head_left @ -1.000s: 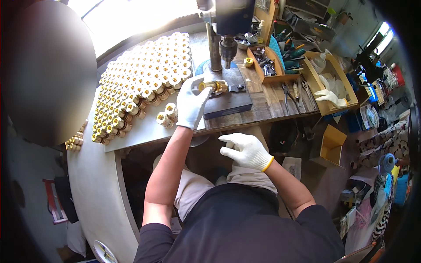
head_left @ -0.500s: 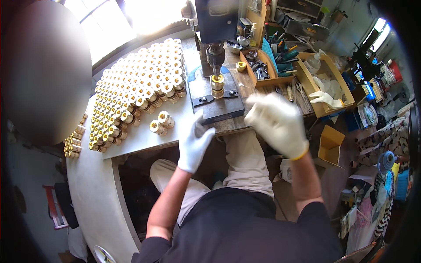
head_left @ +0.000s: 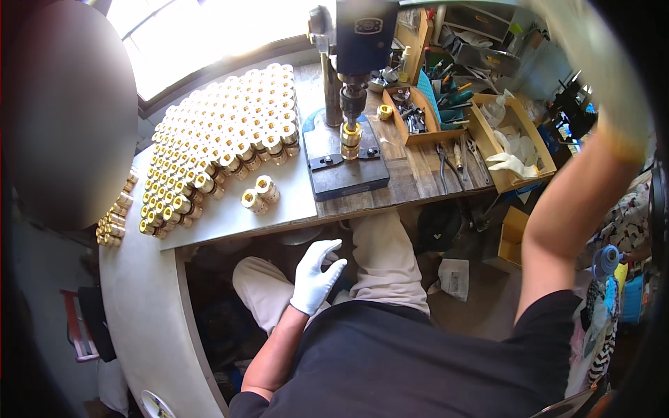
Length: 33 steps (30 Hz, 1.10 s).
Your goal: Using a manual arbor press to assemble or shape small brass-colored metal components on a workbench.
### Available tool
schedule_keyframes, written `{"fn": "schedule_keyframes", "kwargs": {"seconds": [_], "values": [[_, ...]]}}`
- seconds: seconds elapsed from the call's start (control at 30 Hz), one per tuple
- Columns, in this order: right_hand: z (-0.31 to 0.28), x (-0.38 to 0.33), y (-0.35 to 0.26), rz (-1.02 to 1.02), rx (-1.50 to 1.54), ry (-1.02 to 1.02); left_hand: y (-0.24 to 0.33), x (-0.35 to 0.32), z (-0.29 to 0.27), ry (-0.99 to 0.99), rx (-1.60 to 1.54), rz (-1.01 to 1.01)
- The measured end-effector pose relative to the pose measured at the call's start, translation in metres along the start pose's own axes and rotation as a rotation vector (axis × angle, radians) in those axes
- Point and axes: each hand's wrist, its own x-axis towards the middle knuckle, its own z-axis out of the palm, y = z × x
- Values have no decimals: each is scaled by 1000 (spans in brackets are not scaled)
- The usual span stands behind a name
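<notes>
My left hand (head_left: 317,277), in a white glove, hovers over my lap below the bench edge. Its fingers are loosely bent, with a gap to the thumb and nothing between them. My right hand (head_left: 592,63), also gloved, is raised high at the far right and smeared by motion, so its fingers cannot be made out. A brass fitting (head_left: 350,143) stands upright on the black base (head_left: 348,182) of a bench drill press (head_left: 366,38), right under its chuck (head_left: 353,97). Two more fittings (head_left: 266,189) stand left of the base.
Many brass fittings (head_left: 230,118) stand in rows on the bench's left side. A single brass ring (head_left: 384,112) sits right of the press. Beyond are a tray of small metal parts (head_left: 414,111), pliers (head_left: 443,167) and a box (head_left: 512,182) with a white glove over its edge.
My right hand has swung up and far right, away from the press. My left hand has dropped back from the bench edge toward my lap. The fitting under the chuck stays in place.
</notes>
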Motion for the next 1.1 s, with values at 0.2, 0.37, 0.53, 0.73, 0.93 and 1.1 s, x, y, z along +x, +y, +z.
{"fn": "schedule_keyframes", "kwargs": {"seconds": [0.2,0.37,0.53,0.73,0.93,1.1], "values": [[74,-128,26,206,140,-194,54,43,5,-73,128,407],[97,-96,49,11,316,-347,204,142,29,8,78,1046],[105,-103,45,158,509,-248,269,183,84,-61,246,1112],[178,-110,47,406,767,-395,209,207,99,16,168,1197],[144,-104,21,358,597,-348,212,193,94,-75,187,1170],[144,-144,24,324,693,-50,165,121,29,-112,156,970]]}}
